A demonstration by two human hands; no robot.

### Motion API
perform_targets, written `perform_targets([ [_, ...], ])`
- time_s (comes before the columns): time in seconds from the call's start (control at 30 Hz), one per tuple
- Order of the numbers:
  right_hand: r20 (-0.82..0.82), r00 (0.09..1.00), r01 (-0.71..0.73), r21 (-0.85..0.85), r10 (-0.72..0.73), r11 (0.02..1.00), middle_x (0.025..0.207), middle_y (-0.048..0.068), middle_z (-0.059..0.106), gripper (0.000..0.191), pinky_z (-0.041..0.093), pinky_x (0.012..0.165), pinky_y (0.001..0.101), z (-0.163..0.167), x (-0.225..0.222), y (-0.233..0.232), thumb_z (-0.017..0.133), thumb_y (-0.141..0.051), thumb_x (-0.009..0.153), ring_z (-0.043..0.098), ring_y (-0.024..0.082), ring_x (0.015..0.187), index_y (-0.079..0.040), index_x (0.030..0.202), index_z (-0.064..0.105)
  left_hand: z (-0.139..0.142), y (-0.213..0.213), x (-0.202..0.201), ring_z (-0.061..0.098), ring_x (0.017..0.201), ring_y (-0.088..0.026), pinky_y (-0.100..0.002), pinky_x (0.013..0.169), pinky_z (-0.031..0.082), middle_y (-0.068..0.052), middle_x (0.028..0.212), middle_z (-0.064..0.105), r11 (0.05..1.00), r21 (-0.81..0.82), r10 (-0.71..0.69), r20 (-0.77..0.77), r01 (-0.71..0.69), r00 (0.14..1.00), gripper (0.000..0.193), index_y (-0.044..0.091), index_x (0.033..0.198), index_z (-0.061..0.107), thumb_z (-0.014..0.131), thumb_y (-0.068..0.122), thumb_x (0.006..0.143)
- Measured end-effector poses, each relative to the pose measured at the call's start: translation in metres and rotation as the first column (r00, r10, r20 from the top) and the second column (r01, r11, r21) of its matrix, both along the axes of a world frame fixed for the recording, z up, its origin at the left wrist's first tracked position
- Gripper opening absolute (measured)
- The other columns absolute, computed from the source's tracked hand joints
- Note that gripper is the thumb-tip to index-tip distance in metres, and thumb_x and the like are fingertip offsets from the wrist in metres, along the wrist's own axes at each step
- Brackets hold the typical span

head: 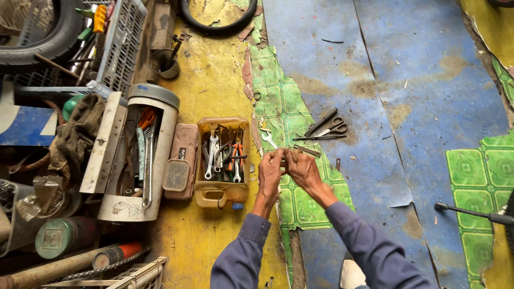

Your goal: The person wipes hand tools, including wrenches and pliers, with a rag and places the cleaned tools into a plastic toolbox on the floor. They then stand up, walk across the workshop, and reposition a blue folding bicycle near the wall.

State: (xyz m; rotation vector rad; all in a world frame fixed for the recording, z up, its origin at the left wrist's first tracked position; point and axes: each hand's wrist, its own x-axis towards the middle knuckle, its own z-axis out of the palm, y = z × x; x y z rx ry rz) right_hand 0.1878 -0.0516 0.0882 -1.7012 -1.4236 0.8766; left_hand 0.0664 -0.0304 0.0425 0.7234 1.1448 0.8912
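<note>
Blue sleeves run up to my two hands, which meet over the green patterned floor sheet (pixel 300 206). My left hand (pixel 270 170) and my right hand (pixel 302 168) have their fingertips pressed together around something small between them; it is too tiny and too hidden by my fingers for me to tell what it is. Both hands are curled, thumbs and forefingers touching at the top.

Just beyond my fingertips a small silver wrench (pixel 269 140) lies on the green sheet, and a short flat metal piece (pixel 307 151) lies just beside my right hand. Farther out, on the worn blue floor covering (pixel 428 80), a pair of scissors (pixel 332 128) rests with a dark-handled tool (pixel 321 122) and a thin rod (pixel 318 138) close against it.

To the left of my left hand stands an orange cut-open plastic jug (pixel 220 195) lying on its side, packed with wrenches and pliers. Beside it sits a reddish-brown box (pixel 179 160), and next to that a white cut-open canister (pixel 160 128) holding a long spanner and orange-handled snips. A brown rag (pixel 77 134) hangs over the clutter farther left, near a grey plastic crate (pixel 120 43) and a tyre (pixel 37 32). At the far right edge a black rod (pixel 471 213) pokes in over the floor.
</note>
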Motion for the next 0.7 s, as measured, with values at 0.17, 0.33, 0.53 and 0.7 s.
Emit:
perform_targets([
  [0.17, 0.235, 0.972, -0.023, 0.061, 0.008, 0.998, 0.075, 0.015, 0.075, 0.052, 0.053, 0.049, 0.0409, 0.016, -0.021, -0.007, 0.042, -0.045, 0.107, 0.071, 0.030, 0.059, -0.006, 0.095, 0.075, -0.026, 0.002, -0.010, 0.053, 0.069, -0.011, -0.029, 0.062, 0.048, -0.001, 0.079, 0.062, 0.990, 0.029, 0.131, 0.225, -0.141, 0.966, 0.032, 0.004, 0.097, 0.068, 0.065, 0.034, 0.105],
  [0.33, -0.114, 0.987, 0.105, -0.082, -0.114, 0.991, 0.068, 0.012, 0.074, 0.055, 0.051, 0.050, 0.0356, 0.013, -0.027, -0.003, 0.042, -0.047, 0.107, 0.068, 0.020, 0.056, -0.006, 0.102, 0.078, -0.015, 0.000, -0.014, 0.060, 0.073, -0.009, -0.028, 0.067, 0.052, 0.000, 0.082, 0.069, 0.963, 0.103, 0.215, 0.252, -0.247, 0.943, 0.027, 0.004, 0.093, 0.074, 0.065, 0.029, 0.102],
  [0.53, -0.808, 0.507, -0.104, -0.402, -0.299, 0.910, 0.066, 0.004, 0.067, 0.056, 0.048, 0.048, 0.0274, -0.003, -0.027, 0.002, 0.045, -0.052, 0.104, 0.059, 0.013, 0.050, -0.003, 0.102, 0.070, 0.012, 0.006, -0.028, 0.068, 0.081, -0.015, -0.031, 0.078, 0.056, -0.007, 0.091, 0.075, 0.972, 0.163, 0.083, 0.430, -0.167, 0.899, 0.025, 0.004, 0.097, 0.074, 0.068, 0.028, 0.102],
  [0.7, -0.702, 0.646, -0.155, -0.504, -0.299, 0.850, 0.061, -0.004, 0.059, 0.053, 0.031, 0.038, 0.0233, 0.002, -0.041, -0.005, 0.047, -0.059, 0.103, 0.042, 0.005, 0.043, -0.011, 0.091, 0.067, 0.005, 0.017, -0.044, 0.069, 0.081, -0.015, -0.032, 0.077, 0.057, -0.006, 0.091, 0.074, 0.956, 0.163, 0.144, 0.460, -0.243, 0.876, 0.022, 0.007, 0.095, 0.071, 0.066, 0.028, 0.101],
])
